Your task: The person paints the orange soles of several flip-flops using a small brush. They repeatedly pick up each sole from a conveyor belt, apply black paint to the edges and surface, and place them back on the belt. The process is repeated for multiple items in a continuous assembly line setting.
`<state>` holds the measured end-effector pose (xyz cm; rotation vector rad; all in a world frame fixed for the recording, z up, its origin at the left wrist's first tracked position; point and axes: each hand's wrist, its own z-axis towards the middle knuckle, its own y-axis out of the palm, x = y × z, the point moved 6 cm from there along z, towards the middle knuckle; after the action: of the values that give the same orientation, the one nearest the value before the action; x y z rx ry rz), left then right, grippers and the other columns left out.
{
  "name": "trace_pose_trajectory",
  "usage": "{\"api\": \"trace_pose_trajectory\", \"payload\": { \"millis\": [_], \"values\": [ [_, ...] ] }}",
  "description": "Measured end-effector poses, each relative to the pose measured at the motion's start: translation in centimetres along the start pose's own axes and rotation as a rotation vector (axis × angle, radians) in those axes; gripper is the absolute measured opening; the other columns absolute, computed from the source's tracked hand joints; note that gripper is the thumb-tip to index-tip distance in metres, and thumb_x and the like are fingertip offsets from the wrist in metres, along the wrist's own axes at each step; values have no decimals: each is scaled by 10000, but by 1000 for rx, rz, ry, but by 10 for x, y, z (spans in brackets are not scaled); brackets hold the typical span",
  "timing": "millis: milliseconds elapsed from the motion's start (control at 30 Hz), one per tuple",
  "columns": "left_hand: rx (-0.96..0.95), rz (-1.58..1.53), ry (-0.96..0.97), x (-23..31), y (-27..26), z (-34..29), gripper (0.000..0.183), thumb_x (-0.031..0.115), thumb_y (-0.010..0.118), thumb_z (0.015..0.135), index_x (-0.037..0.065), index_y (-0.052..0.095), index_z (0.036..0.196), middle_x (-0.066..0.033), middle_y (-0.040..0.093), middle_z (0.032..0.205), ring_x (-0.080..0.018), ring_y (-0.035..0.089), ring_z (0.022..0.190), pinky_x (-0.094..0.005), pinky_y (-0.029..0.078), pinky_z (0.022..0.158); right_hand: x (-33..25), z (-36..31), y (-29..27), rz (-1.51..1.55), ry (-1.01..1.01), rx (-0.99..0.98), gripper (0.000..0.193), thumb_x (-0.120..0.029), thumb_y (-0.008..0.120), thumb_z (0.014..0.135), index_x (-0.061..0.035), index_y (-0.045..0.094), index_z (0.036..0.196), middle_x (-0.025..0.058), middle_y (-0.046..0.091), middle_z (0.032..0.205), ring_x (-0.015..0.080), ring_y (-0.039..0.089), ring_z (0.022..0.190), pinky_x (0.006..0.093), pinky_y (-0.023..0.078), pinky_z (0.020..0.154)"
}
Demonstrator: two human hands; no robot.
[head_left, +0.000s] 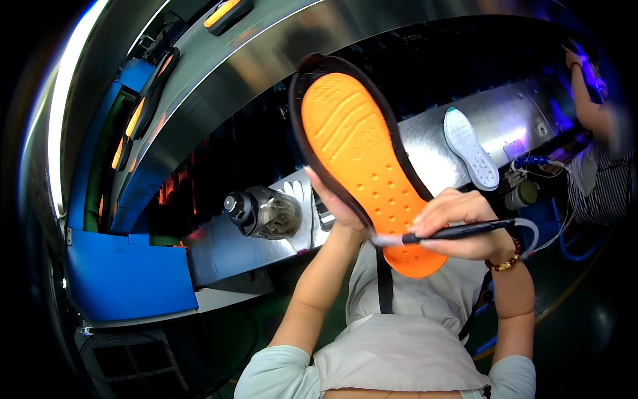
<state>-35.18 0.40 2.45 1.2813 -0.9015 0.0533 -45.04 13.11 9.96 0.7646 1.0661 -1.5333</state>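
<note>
A shoe sole (359, 153) with an orange inner face and a dark raised rim is held up in front of me, its toe end pointing up and away. My left hand (335, 206) is closed round its left edge, with most of the fingers hidden beneath it. My right hand (458, 216) grips a black-handled brush (465, 230) with a pale tip. That tip lies at the sole's left rim near the heel end. From the back of the handle a clear tube (534, 233) curves down past the beaded bracelet on my right wrist.
A dark-capped bottle (269, 213) and white gloves (302, 216) rest on the metal bench (425, 149); farther right lies a white sole (470, 149). A curved metal machine edge (249, 60) carries orange-and-black soles (222, 14). Another person's arm (588, 103) shows at the far right, near a green-topped container (525, 193).
</note>
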Motion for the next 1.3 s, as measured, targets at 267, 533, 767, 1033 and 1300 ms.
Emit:
{"api": "trace_pose_trajectory", "payload": {
  "millis": [267,533,767,1033,1300],
  "values": [
    [-29,-86,143,23,-6,22,818,681,295,711,109,195,1287,-206,302,1251,-373,381,1080,-474,324,893,-11,-9,-1,-223,-6,-20,157,-92,691,604,-144,643,745,-57,629,804,126,510,823,253,287,765],
    [-28,8,179,36,-2,30,825,690,288,703,114,199,1287,-192,275,1274,-394,363,1090,-500,307,902,5,-24,-10,-163,108,3,198,-72,700,586,-96,656,778,-26,630,794,109,484,793,251,370,723],
    [60,159,123,45,32,20,730,624,298,762,69,313,1236,-120,363,1244,-306,387,1104,-411,326,920,44,-37,-21,661,273,221,164,75,602,630,42,588,789,157,594,858,206,569,813,288,450,754],
    [-531,-399,-348,8,38,-24,540,317,461,738,-6,381,1163,-150,493,1108,-242,506,990,-335,385,868,16,-27,9,447,246,199,185,56,633,616,19,607,795,143,608,839,182,590,733,269,461,706],
    [-284,-54,-916,-9,28,-18,425,230,509,730,1,472,1085,-149,558,983,-215,562,862,-302,431,788,7,-11,7,231,147,-165,159,44,635,637,11,611,791,141,614,844,210,603,812,277,483,725]
  ]
}}
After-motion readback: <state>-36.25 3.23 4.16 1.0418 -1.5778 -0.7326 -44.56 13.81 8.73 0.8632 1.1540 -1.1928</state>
